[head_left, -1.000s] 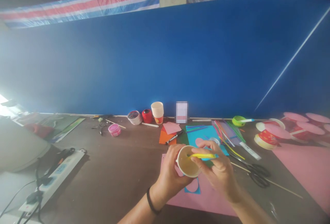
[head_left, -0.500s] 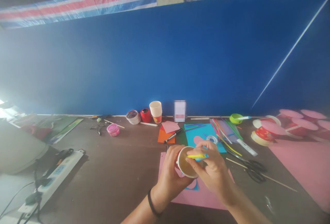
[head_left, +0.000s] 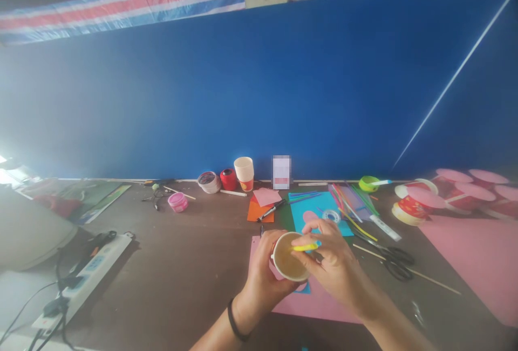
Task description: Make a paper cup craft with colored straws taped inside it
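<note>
The left hand is curled around a paper cup over the pink sheet, the cup's open mouth tipped toward the near side. Immediately right, the right hand has its thumb and fingers pinched on a yellow pen-like stick, whose long axis runs left to right, its left end at the mouth.

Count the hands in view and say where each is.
2: the left hand around the cup, the right hand at its mouth, holding a yellow pen-like tool.
</note>
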Demonstrator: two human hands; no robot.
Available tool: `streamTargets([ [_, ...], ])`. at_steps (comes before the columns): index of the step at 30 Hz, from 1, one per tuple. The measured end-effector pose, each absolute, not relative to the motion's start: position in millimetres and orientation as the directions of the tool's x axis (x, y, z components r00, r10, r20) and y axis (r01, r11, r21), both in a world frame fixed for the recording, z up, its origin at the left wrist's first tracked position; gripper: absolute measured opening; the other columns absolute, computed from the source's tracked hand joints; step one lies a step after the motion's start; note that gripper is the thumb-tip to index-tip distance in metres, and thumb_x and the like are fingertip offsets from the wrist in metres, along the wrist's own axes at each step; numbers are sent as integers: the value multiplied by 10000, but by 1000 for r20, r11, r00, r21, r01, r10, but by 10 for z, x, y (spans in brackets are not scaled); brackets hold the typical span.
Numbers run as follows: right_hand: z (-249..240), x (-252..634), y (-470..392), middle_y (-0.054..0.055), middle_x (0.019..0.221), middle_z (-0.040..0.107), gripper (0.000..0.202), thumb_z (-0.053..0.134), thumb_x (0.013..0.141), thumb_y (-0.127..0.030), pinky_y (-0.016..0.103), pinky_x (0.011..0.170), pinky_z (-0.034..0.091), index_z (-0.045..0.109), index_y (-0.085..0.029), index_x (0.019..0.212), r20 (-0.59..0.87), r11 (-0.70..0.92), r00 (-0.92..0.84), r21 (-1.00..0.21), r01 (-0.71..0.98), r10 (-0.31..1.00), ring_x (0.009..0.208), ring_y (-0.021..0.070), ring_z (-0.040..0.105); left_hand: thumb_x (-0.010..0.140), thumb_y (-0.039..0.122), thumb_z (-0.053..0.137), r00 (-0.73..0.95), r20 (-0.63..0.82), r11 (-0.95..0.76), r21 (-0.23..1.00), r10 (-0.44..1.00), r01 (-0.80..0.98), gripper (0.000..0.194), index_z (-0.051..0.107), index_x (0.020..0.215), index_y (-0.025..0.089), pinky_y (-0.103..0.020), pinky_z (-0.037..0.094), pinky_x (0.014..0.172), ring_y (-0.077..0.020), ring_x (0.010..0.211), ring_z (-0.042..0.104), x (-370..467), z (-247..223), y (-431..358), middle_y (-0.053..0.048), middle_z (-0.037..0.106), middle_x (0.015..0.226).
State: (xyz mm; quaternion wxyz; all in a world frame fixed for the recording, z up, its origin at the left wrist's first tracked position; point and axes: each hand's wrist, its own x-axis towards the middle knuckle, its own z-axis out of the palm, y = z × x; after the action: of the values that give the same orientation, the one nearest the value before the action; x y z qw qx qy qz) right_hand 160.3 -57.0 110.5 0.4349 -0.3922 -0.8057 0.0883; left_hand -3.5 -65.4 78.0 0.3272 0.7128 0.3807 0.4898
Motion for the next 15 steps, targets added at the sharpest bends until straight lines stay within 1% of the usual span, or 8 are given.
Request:
streamTargets([
  [2, 1098, 1598, -582, 37, 847, 540, 101, 595, 806, -159, 458, 880, 418, 616, -244, 857, 644, 679, -296, -494, 543, 706, 932, 222, 561, 633, 260, 738, 240, 461, -511, 830, 854, 223, 536, 498, 1111, 218, -376, 453, 827, -239, 961, 536, -26, 781, -662, -71, 549, 1045],
  [6, 1083, 1598, -611, 27, 822, 545, 109, 596, 795, -140, 430, 834, 443, 600, -239, 840, 682, 687, -251, -496, 531, 687, 853, 197, 574, 625, 254, 738, 235, 484, -532, 816, 843, 228, 566, 498, 1135, 215, -381, 458, 826, -245, 973, 533, -12, 783, -682, -81, 549, 1064],
  [11, 1054, 1627, -619, 25, 817, 559, 129, 586, 802, -136, 459, 857, 423, 610, -251, 856, 699, 705, -270, -457, 542, 661, 829, 192, 574, 600, 260, 756, 231, 486, -533, 816, 843, 226, 601, 504, 1144, 212, -378, 464, 824, -246, 966, 542, -15, 770, -699, -83, 553, 1069],
  [15, 1065, 1613, -612, 32, 809, 579, 103, 585, 808, -152, 452, 845, 418, 623, -242, 841, 709, 698, -261, -436, 568, 655, 829, 198, 583, 598, 267, 760, 227, 468, -513, 827, 854, 229, 627, 491, 1162, 218, -372, 473, 816, -245, 970, 547, -29, 764, -704, -83, 552, 1079],
])
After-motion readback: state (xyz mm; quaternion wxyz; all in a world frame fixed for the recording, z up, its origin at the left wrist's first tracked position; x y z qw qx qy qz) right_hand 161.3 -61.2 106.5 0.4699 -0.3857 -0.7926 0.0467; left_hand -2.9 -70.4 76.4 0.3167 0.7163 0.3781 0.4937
